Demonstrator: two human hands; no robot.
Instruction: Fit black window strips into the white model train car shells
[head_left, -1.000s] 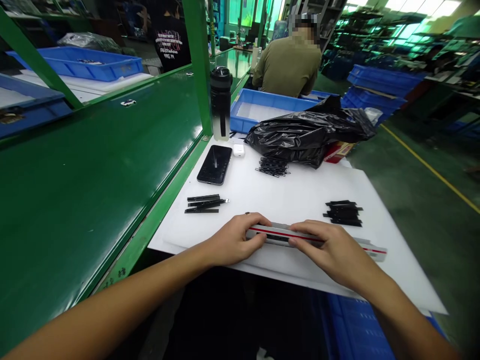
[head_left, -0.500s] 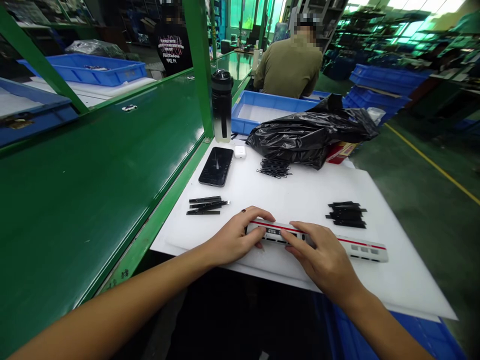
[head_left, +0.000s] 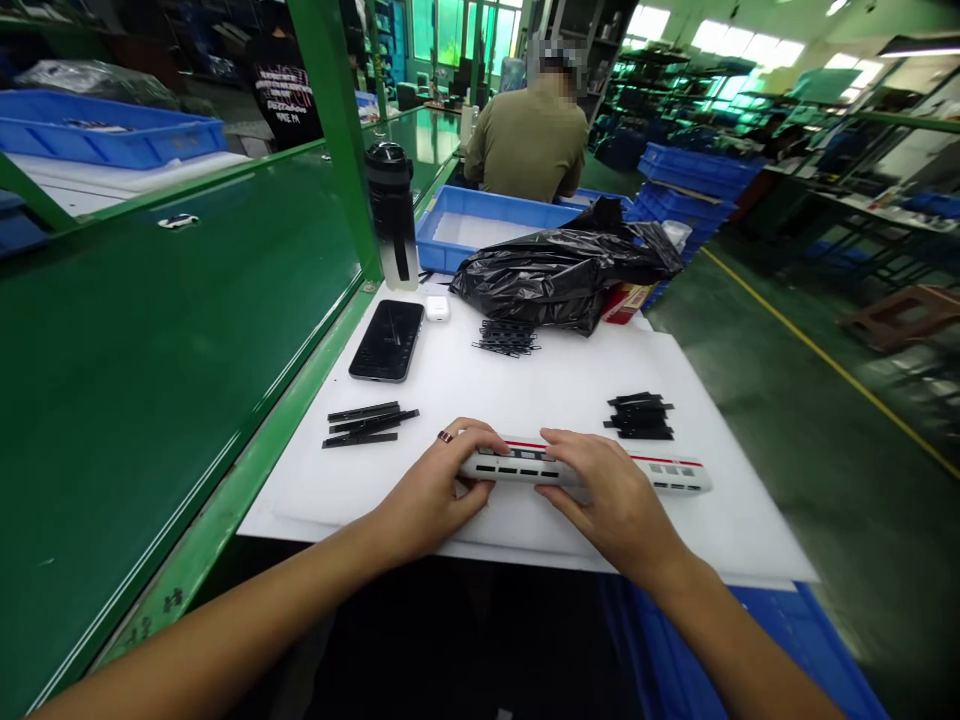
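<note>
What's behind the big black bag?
A blue plastic tray sits behind the black plastic bag, and a red box pokes out at its right. The bag hides the rest of the box.

"What is on the board?"

"A toy train car lies near. Strips lie to its left, more strips to its right."

"And farther off?"

"A phone on the left, then a bag, with a tray behind it."

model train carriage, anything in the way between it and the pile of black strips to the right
Nothing visible stands in the way. The model train carriage, held by the left hand and the right hand, lies on the white plastic board, and no object sits between it and the black strips.
</note>
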